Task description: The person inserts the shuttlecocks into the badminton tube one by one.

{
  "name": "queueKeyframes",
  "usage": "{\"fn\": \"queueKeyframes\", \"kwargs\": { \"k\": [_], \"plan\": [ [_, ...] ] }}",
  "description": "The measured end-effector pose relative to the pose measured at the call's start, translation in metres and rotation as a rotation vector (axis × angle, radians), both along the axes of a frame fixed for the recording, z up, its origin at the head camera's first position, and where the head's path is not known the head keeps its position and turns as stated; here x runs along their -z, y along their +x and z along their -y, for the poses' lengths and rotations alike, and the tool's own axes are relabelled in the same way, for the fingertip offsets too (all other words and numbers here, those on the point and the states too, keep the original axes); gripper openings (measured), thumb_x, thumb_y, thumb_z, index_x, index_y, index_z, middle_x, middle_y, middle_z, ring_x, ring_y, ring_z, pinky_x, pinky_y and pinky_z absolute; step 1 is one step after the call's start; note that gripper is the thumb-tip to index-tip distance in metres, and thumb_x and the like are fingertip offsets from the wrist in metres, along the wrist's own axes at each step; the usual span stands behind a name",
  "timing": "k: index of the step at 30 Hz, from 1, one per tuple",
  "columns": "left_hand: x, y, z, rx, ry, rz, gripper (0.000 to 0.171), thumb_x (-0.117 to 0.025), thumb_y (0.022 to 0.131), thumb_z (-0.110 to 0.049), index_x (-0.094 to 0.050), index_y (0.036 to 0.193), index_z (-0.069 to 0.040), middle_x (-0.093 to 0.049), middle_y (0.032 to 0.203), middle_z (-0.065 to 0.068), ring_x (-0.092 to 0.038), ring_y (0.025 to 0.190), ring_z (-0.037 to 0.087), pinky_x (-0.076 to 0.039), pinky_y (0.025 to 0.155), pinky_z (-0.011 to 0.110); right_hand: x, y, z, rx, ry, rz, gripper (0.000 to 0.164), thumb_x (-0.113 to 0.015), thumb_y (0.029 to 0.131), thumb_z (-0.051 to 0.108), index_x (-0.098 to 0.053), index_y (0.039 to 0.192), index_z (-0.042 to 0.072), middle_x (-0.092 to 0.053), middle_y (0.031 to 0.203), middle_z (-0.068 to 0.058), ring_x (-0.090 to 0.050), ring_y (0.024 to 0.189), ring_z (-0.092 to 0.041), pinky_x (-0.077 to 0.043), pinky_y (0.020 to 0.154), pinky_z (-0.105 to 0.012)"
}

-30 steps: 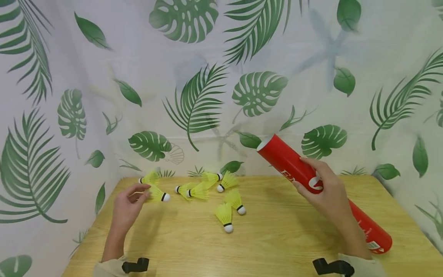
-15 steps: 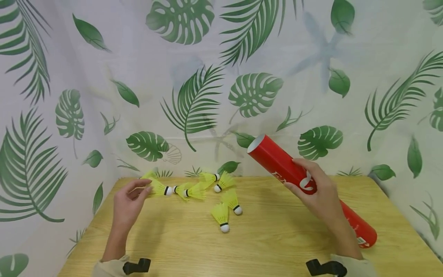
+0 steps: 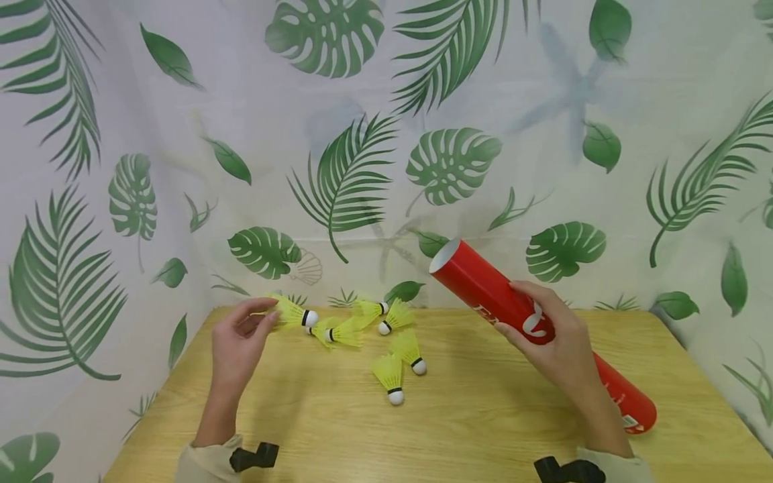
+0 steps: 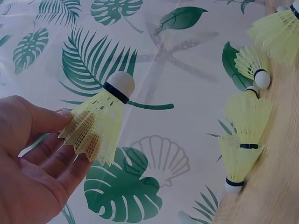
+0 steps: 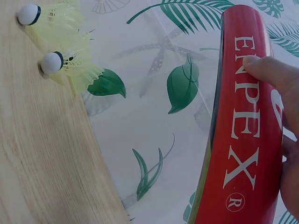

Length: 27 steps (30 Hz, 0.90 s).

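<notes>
My left hand (image 3: pixel 241 339) pinches a yellow shuttlecock (image 3: pixel 294 313) by the rim of its skirt, thumb on one side and fingers on the other. In the left wrist view, this shuttlecock (image 4: pixel 105 116) has its white cork pointing away from the palm. A red tube (image 3: pixel 489 282) marked ENPEX is gripped by my right hand (image 3: pixel 558 339) around its middle. It slants, with its white-rimmed mouth up to the left and its barcode end down to the right. In the right wrist view, the thumb lies along the lettering of the tube (image 5: pixel 240 126). The tube's inside is hidden.
Several yellow shuttlecocks lie at the back centre of the wooden table (image 3: pixel 338 429). One shuttlecock (image 3: pixel 389 377) lies nearest the front, touching or overlapping another shuttlecock (image 3: pixel 410 352). A leaf-patterned cloth (image 3: pixel 362 100) hangs close behind the table.
The left hand has moved up and to the right, carrying the shuttlecock away from the table's left edge. The tube's mouth has shifted slightly left; the right hand keeps its grip.
</notes>
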<state>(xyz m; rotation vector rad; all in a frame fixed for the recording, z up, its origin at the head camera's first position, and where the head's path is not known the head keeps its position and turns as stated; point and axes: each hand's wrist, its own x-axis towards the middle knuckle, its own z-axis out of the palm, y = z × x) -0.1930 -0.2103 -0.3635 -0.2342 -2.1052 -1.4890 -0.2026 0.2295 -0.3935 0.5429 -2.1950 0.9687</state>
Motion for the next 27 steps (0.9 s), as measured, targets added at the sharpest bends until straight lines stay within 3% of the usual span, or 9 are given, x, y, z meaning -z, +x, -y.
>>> {"fn": "queueKeyframes", "kwargs": {
  "k": [10, 20, 27],
  "plan": [
    [-0.012, -0.009, -0.017, 0.074, 0.058, -0.076, 0.017, -0.064, 0.086, 0.006, -0.065, 0.102, 0.009, -0.064, 0.1, 0.022, -0.067, 0.086, 0.035, -0.055, 0.072, 0.023, 0.002, 0.001, 0.004, -0.006, -0.02, 0.09, 0.074, -0.083, 0.072, 0.012, -0.049, 0.137, 0.025, -0.054, 0.13, 0.006, -0.053, 0.106, -0.012, -0.045, 0.079, -0.008],
    [-0.022, -0.014, -0.038, 0.129, 0.064, -0.172, 0.017, -0.063, 0.086, 0.008, -0.064, 0.103, 0.01, -0.064, 0.099, 0.025, -0.065, 0.08, 0.042, -0.054, 0.069, 0.02, 0.003, 0.002, 0.005, 0.004, -0.027, 0.061, 0.075, -0.084, 0.07, 0.009, -0.05, 0.136, 0.023, -0.057, 0.127, 0.003, -0.055, 0.104, -0.013, -0.044, 0.078, -0.007],
    [-0.027, -0.017, -0.055, 0.152, 0.079, -0.183, 0.018, -0.063, 0.086, 0.007, -0.064, 0.103, 0.01, -0.064, 0.098, 0.023, -0.065, 0.078, 0.041, -0.054, 0.07, 0.021, 0.003, 0.002, 0.007, -0.004, -0.024, 0.099, 0.076, -0.084, 0.07, 0.012, -0.05, 0.136, 0.026, -0.056, 0.128, 0.005, -0.053, 0.105, -0.009, -0.045, 0.078, -0.008]
  ]
}}
